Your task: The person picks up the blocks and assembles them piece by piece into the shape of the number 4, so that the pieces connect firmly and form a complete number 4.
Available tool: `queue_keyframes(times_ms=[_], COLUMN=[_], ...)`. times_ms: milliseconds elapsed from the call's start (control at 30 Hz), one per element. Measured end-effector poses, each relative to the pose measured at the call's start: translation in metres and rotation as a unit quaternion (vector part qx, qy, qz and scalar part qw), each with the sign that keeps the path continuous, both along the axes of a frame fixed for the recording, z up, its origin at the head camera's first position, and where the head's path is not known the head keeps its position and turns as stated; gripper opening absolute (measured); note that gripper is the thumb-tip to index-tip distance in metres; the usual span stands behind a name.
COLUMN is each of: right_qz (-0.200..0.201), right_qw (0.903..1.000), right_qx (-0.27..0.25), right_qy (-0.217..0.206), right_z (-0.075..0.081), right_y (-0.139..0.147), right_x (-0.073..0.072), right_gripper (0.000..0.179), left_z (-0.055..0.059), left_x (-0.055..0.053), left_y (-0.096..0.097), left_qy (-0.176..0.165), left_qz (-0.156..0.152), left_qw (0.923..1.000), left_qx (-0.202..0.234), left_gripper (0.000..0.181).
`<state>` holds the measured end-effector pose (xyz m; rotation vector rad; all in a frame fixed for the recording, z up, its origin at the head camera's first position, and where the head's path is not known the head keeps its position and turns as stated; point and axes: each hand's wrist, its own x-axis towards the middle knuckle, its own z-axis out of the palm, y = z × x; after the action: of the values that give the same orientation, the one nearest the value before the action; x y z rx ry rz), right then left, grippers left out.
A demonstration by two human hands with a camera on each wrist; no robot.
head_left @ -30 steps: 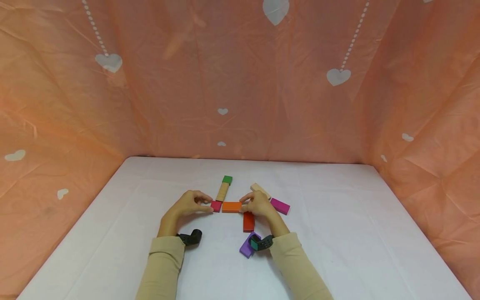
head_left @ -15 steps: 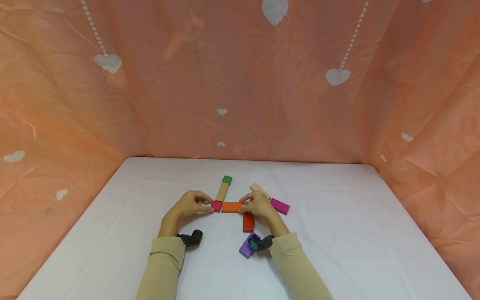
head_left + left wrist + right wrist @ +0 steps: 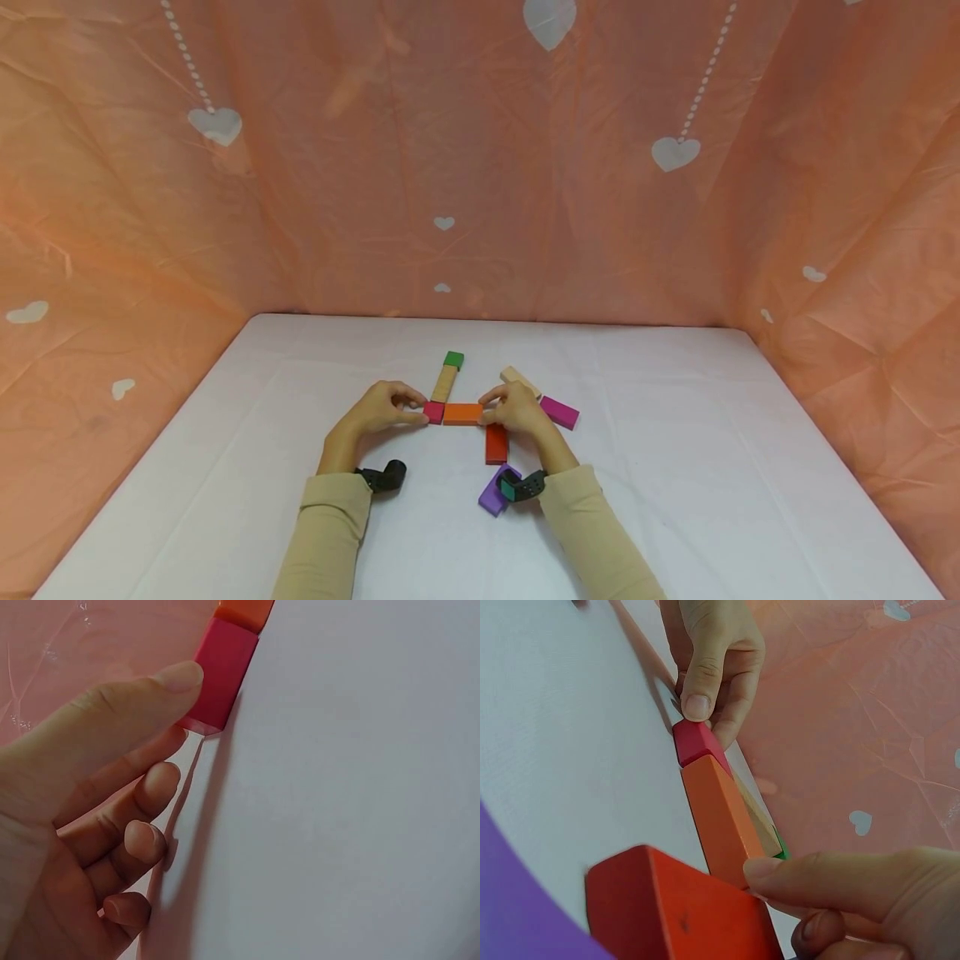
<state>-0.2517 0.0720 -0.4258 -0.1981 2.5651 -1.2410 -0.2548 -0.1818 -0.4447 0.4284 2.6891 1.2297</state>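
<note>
My left hand (image 3: 380,408) pinches a small crimson block (image 3: 225,667) between thumb and index finger; its other fingers curl loosely underneath. Against that block's right side lies the end of an orange block (image 3: 462,414). The orange block's other end is pinched by my right hand (image 3: 517,408), thumb on the near side. A red block (image 3: 497,446) extends toward me from below the right fingertips. Behind the crimson block, a bare wooden block (image 3: 444,384) runs away to a green block (image 3: 453,360). In the right wrist view, the crimson and orange blocks (image 3: 716,814) touch end to end.
A purple block (image 3: 491,498) lies partly under the right wrist camera. Beyond the right hand are another bare wooden block (image 3: 522,380) and a magenta block (image 3: 560,412). The white table (image 3: 712,467) is enclosed by orange cloth (image 3: 480,167) printed with hearts.
The left hand has slid the crimson block slightly to the right, closing the small gap beside the orange block. The right hand has stayed nearly still.
</note>
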Motion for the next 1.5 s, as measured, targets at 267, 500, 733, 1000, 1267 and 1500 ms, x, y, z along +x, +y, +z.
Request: queue_keyframes(times_ms=[267,500,733,1000,1267,1500], right_qz=[-0.006,-0.005,-0.004,-0.013,-0.048,-0.024], right_qw=[1.0,1.0,0.9999,0.999,0.9977,0.999], right_qx=[-0.001,-0.003,-0.007,-0.026,-0.046,-0.021], right_qy=[-0.001,0.002,0.007,0.033,0.016,0.031], right_z=[0.001,0.0,0.001,-0.001,0.0,0.002], right_y=[-0.001,-0.001,0.0,0.009,0.025,0.039], right_x=[0.0,0.002,0.001,0.001,0.004,0.003], right_gripper=[0.03,0.03,0.03,0.028,0.028,0.033], left_z=[0.001,0.004,0.004,0.006,0.007,0.005], left_x=[0.001,0.002,0.001,0.001,0.001,0.002], left_y=[0.001,0.002,0.002,0.01,0.019,0.021], left_qy=[0.001,-0.008,0.018,0.032,0.027,0.022], left_qz=[-0.001,-0.003,0.0,-0.014,-0.036,-0.036], left_qw=[1.0,1.0,0.9998,0.9986,0.9962,0.9964], left_qx=[0.0,0.004,0.012,0.04,0.074,0.073], left_gripper=[0.033,0.035,0.034,0.035,0.031,0.032])
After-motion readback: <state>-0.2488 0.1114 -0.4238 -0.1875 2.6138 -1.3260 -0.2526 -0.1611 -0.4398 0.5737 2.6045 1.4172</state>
